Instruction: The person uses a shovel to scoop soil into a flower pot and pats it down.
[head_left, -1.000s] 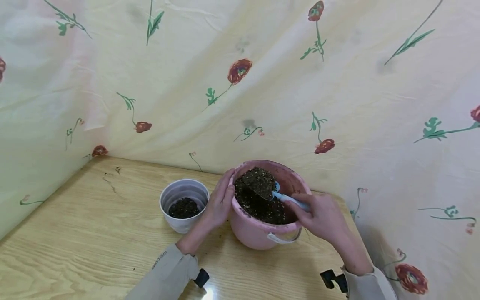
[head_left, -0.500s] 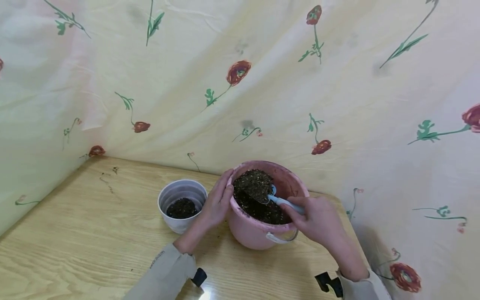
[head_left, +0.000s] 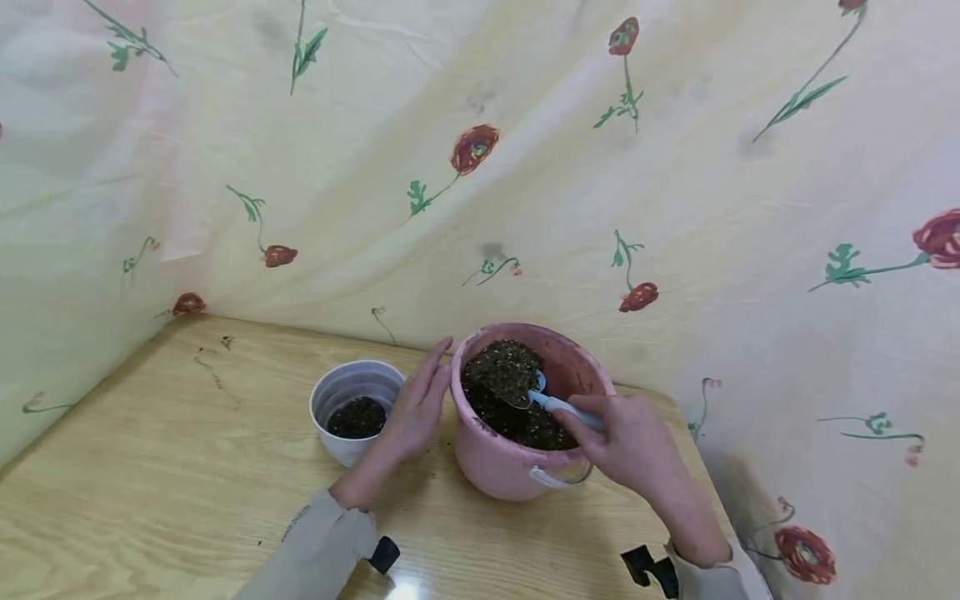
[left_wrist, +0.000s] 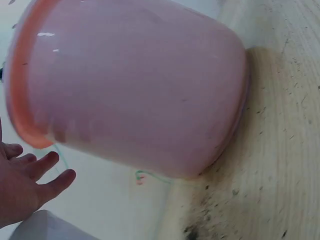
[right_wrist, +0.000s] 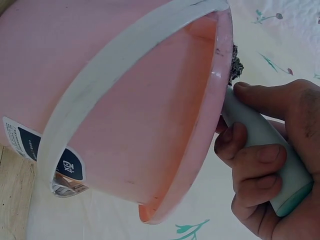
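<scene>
Two bare hands are shown above a wooden tabletop (head_left: 150, 467). Near its far edge, towards the far right corner, a pink bucket (head_left: 495, 467) is stood upright and is partly filled with dark soil (head_left: 532, 429). A trowel (head_left: 558, 404) with a pale blue handle is held by the right hand (head_left: 630, 442); the grip is clamped on this handle, with the fingers curled round it, as is seen from the right wrist. The scoop, mostly covered by a heaped load of soil (head_left: 508, 367), is held within the bucket's mouth. The left hand (head_left: 411, 417) is placed between the bucket and a white pot (head_left: 347, 450); its grip is apart, with the fingers extended just beside the bucket's rim. The pot is set farther from the right edge of the tabletop, and a smaller amount of soil is contained at its bottom. A white bail (head_left: 553, 478) is hung against the bucket's near side. Soil crumbs (left_wrist: 192, 231) are scattered beside its base. Behind the far edge, a flower-printed cloth (head_left: 375, 167) is hung.
</scene>
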